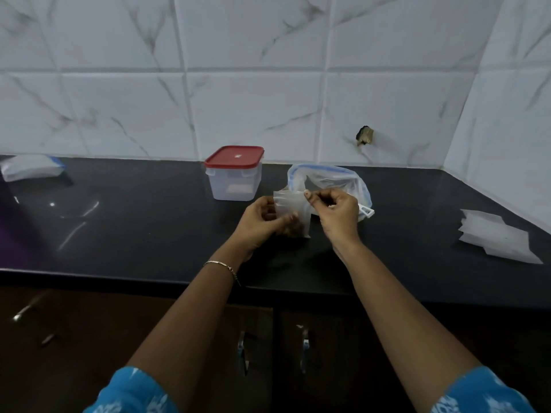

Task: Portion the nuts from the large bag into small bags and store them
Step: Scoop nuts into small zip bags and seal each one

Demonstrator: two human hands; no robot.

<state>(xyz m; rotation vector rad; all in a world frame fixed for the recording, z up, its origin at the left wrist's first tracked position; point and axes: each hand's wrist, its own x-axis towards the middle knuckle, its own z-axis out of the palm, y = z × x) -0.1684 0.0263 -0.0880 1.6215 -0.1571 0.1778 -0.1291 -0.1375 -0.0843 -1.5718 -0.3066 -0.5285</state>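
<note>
A small clear bag [290, 208] with brown nuts at its bottom stands upright on the black counter [149, 228]. My left hand [262, 222] grips its left side. My right hand [335, 213] pinches the bag's top right edge between thumb and fingers. Right behind my hands lies the large clear bag [328, 180] with a blue zip edge, slumped open. A plastic box [234, 174] with a red lid stands to the left of it.
A loose pile of flat small bags [501, 236] lies at the counter's right end. Another packet of bags [29, 168] rests at the far left by the tiled wall. Cabinet doors with metal handles [243, 350] sit below the counter edge.
</note>
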